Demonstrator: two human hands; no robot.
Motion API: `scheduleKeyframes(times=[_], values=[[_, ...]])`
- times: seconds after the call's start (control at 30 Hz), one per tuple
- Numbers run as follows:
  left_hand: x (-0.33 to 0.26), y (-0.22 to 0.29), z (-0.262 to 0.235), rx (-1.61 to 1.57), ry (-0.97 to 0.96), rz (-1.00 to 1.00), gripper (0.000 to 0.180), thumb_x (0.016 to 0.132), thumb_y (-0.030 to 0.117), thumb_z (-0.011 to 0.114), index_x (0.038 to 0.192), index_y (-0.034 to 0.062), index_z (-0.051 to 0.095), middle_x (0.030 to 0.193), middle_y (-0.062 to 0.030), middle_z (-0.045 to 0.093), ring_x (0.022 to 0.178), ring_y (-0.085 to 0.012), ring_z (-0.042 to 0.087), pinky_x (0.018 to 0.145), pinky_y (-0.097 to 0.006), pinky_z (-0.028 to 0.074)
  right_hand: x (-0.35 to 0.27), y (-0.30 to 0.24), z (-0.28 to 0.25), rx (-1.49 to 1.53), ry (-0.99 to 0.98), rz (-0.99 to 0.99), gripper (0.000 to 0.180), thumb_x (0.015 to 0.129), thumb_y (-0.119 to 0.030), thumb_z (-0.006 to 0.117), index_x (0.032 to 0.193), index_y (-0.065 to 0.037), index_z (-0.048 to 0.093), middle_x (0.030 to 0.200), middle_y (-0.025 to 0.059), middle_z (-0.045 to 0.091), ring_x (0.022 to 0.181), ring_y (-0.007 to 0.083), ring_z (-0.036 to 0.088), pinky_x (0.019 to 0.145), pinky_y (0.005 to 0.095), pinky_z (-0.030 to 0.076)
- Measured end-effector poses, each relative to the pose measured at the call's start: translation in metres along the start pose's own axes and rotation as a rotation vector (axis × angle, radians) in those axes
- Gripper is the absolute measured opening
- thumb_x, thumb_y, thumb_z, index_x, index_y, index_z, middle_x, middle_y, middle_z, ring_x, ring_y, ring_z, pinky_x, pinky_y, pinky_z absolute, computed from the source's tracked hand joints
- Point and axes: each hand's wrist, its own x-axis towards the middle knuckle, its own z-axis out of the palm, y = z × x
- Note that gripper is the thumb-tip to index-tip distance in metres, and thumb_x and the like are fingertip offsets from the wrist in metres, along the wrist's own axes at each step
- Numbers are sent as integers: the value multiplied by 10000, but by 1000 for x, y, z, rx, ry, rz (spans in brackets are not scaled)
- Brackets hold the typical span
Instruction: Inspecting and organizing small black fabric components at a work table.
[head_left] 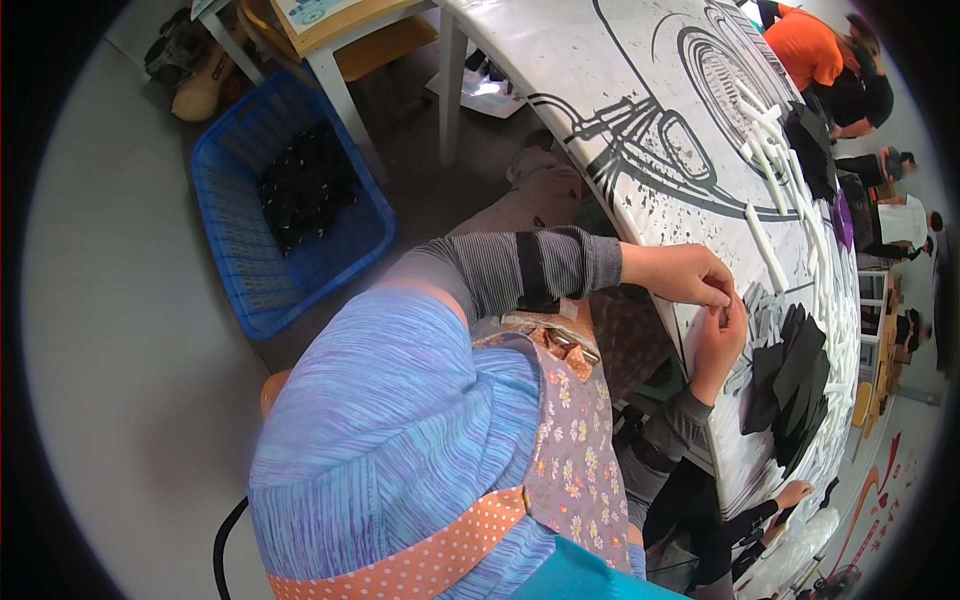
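At the table's near edge my two hands meet, fingertips pinched together. My left hand [682, 272], the upper one in the picture, comes in from a grey striped sleeve with thumb and fingers closed. My right hand [722, 345], just below it, has its fingers curled up against the left fingertips. Whatever small piece sits between them is hidden. Closest to the hands on the table lie grey fabric strips [746, 372]. Beside those is a pile of black fabric pieces [790, 385].
White strips [768, 250] spread along the far side of the printed table cover [630, 120]. A blue plastic crate [225, 245] holding black pieces stands on the floor. Another person's hand [795, 493] works at the table's lower end. An orange-shirted person [803, 48] bends at the far end.
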Motion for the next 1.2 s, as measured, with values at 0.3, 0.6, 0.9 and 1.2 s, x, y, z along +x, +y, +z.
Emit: scheduleKeyframes(times=[0.3,0.6,0.9,1.2], values=[[0,2,-4,3,14,-15,254,965,213,665,1084,-6,711,939,-87,741,854,-136,662,802,-303,529,6,-2,3,26,5,1,274,971,-124,622,1205,6,684,1234,149,681,1122,283,647,904,359,519],[1,2,0,48,-6,-55,270,984,227,670,1134,11,730,947,-66,746,871,-113,671,786,-286,526,1,-5,-2,3,84,-82,178,907,-99,642,1051,-16,706,1152,179,691,1079,359,639,948,423,499],[-2,20,0,-46,-20,-278,185,1015,78,597,1132,-29,692,948,-48,704,888,-97,640,822,-244,506,0,1,4,58,261,-170,104,848,-76,678,925,-11,705,1008,122,710,971,331,653,862,411,534],[0,12,-1,28,5,-300,183,1024,84,600,1151,-14,687,935,-25,698,838,-60,587,753,-219,473,-3,6,4,37,294,-107,100,858,-104,642,906,-40,702,1003,111,705,985,324,653,858,429,531]])
